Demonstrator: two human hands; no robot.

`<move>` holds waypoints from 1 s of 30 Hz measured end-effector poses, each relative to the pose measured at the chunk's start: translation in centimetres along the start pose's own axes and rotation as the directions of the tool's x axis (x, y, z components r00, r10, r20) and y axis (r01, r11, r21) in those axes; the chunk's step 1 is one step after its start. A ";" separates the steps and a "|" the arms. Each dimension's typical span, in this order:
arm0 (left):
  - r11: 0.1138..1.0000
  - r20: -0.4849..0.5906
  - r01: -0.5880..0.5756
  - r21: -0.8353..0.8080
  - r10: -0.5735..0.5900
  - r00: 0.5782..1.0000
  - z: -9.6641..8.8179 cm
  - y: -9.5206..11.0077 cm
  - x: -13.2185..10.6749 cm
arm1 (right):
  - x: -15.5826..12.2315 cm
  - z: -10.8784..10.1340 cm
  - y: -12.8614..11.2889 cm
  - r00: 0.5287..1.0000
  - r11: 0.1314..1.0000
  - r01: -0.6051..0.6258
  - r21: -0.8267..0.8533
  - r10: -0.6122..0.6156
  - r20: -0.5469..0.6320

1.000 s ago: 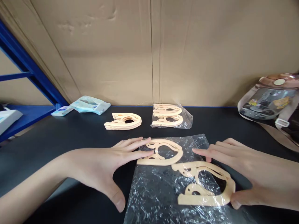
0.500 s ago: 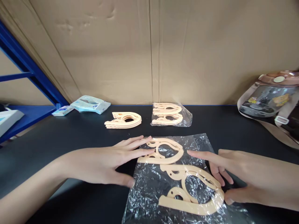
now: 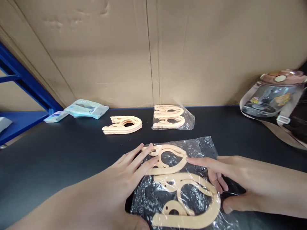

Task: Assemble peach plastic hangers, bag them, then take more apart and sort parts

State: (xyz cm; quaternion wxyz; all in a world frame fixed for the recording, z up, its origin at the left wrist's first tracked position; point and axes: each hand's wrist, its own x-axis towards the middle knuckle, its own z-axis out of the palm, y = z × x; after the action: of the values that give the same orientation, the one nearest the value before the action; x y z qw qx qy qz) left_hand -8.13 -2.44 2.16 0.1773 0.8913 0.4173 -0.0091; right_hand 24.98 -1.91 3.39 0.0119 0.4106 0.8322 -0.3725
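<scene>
Fingers [image 3: 141, 156] of the left hand [image 3: 120, 179] lie flat and slightly spread on the left edge of a clear plastic bag [image 3: 201, 147], their tips resting on the upper of two peach-coloured folding hangers. That upper hanger [image 3: 168, 159] lies inside the bag near its far end. The right hand [image 3: 237, 182] comes in from the right edge of the tabletop [image 3: 59, 153]; its index finger is stretched out and touches the right side of the upper hanger, while its thumb presses against the outer curve of the lower hanger [image 3: 192, 210], which lies just beside the first, nearer the front edge of the tabletop. Neither hand closes around anything; both rest open on the plastic.

Further back, toward the far edge of the tabletop, a loose stack of hangers [image 3: 123, 125] sits to the left of a bagged set of hangers [image 3: 171, 117]. At the far left corner lie pale blue packets [image 3: 86, 108]. At the right edge rests a transparent water bottle [image 3: 273, 95] with a strap. A cardboard wall [image 3: 153, 48] stands behind the tabletop.
</scene>
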 end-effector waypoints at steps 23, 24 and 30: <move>0.994 0.096 0.042 -0.101 -0.032 0.995 -0.4 -0.3 1.4 | 0.6 -2.8 -0.3 0.965 0.832 -0.076 0.550 -0.078 0.252; 0.993 0.102 0.049 -0.106 -0.039 0.994 -0.3 -0.2 1.4 | 0.7 -2.8 -0.3 0.965 0.835 -0.072 0.545 -0.081 0.250; 0.992 0.156 0.081 -0.094 -0.066 0.986 -0.9 0.1 1.5 | 0.4 -2.6 -0.1 0.978 0.854 -0.045 0.518 -0.067 0.196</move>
State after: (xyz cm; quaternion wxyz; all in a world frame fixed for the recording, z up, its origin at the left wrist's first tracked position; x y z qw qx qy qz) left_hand -7.19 -1.07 2.73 0.2526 0.8619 0.4351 -0.0629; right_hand 25.43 -0.04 5.18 -0.0152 0.3527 0.6973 -0.6238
